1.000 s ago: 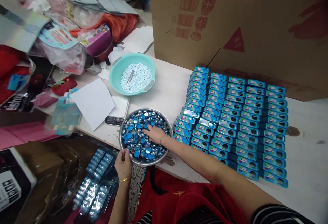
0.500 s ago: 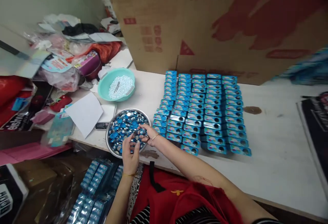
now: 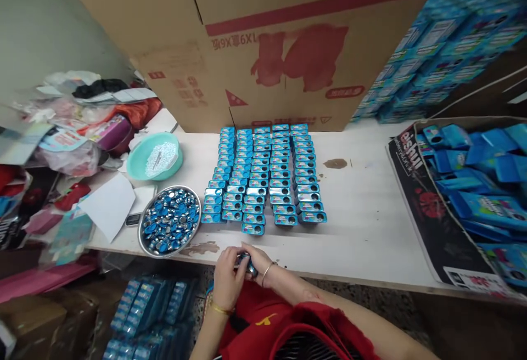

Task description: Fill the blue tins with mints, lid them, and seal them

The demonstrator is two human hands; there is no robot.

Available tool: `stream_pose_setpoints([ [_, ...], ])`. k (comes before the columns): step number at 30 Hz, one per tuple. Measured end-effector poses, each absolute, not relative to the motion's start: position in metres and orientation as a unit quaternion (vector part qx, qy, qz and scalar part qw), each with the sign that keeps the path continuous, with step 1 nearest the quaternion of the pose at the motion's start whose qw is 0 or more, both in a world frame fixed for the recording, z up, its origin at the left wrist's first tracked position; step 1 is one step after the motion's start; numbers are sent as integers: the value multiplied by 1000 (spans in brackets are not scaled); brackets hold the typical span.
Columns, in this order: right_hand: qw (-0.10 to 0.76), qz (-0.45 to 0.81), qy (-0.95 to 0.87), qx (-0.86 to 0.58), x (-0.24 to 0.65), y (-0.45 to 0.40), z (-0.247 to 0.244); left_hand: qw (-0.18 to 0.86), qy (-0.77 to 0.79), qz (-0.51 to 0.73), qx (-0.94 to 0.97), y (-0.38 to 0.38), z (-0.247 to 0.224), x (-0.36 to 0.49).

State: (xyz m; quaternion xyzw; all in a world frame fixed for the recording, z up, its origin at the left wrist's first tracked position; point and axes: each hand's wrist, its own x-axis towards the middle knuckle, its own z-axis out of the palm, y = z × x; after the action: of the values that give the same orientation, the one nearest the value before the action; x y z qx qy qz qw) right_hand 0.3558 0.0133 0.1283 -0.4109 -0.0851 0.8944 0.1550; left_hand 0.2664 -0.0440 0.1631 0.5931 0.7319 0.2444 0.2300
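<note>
My left hand point(image 3: 226, 276) and my right hand point(image 3: 258, 261) meet at the table's front edge, fingers curled inward. Small round blue-and-silver caps point(image 3: 248, 265) show between them, cupped in my right hand, while the left fingers close over them. To the left, a metal bowl point(image 3: 142, 237) holds many such caps, some blue side up and others silver. Beyond my hands stand rows of small blue boxes point(image 3: 256, 191), each with a dark round hole at one end of its top. How many caps I hold is hidden by my fingers.
A turquoise basin point(image 3: 134, 162) of small pale pieces sits behind the bowl, beside white paper point(image 3: 109, 206). A large cardboard carton point(image 3: 284, 74) backs the rows. On the right, an open black carton point(image 3: 415, 201) holds blue boxes. Packed blue boxes point(image 3: 140, 305) lie below the table.
Both hands have left the metal bowl and moved right to the table's front edge, carrying caps. The view has turned right, bringing the black carton of blue boxes into fuller sight.
</note>
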Motion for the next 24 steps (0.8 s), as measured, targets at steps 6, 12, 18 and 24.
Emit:
stream_pose_setpoints([
  [6, 108, 892, -72, -433, 361, 41, 136, 313, 707, 287, 566, -8, 149, 252],
  [12, 114, 893, -105, -423, 346, 72, 130, 390, 667, 306, 556, 31, 131, 214],
  [18, 190, 884, -115, -411, 334, 100, 115, 409, 665, 327, 532, 87, 122, 187],
  [24, 225, 869, -83, -433, 338, 121, 105, 363, 629, 262, 635, 114, 120, 190],
])
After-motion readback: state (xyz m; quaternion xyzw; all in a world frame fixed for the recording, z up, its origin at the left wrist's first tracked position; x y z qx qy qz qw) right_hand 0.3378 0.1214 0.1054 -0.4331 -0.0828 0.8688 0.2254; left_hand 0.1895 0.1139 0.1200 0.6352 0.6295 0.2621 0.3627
